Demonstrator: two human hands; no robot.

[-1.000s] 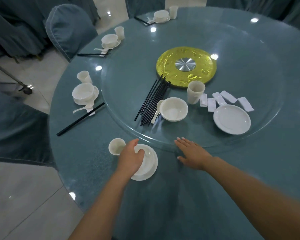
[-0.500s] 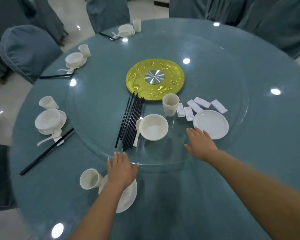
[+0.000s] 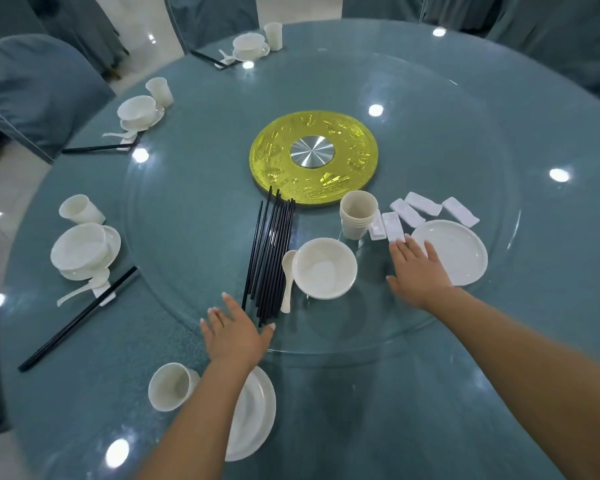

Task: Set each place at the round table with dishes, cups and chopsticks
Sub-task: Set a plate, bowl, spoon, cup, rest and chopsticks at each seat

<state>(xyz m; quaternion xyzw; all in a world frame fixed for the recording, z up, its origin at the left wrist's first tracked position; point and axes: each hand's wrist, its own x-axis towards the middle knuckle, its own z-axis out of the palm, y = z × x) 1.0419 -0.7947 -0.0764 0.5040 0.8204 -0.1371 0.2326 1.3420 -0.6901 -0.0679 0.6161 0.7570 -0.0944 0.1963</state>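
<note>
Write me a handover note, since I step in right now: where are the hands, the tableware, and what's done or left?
Left hand: open, empty, by the near ends of the loose chopsticks.
Right hand: open, empty, at the plate stack and chopstick rests.
On the glass turntable: also a bowl, spoon, stacked cups.
Done: three places along the left.
Nearest place has only a cup and plate; it needs the rest.

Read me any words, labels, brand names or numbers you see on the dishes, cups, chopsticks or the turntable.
None: no text is readable anywhere.
Gold disc: embossed patterns only, too blurred to tell if any are characters.
Cups, bowl, plate, chopsticks: plain, unmarked.
</note>
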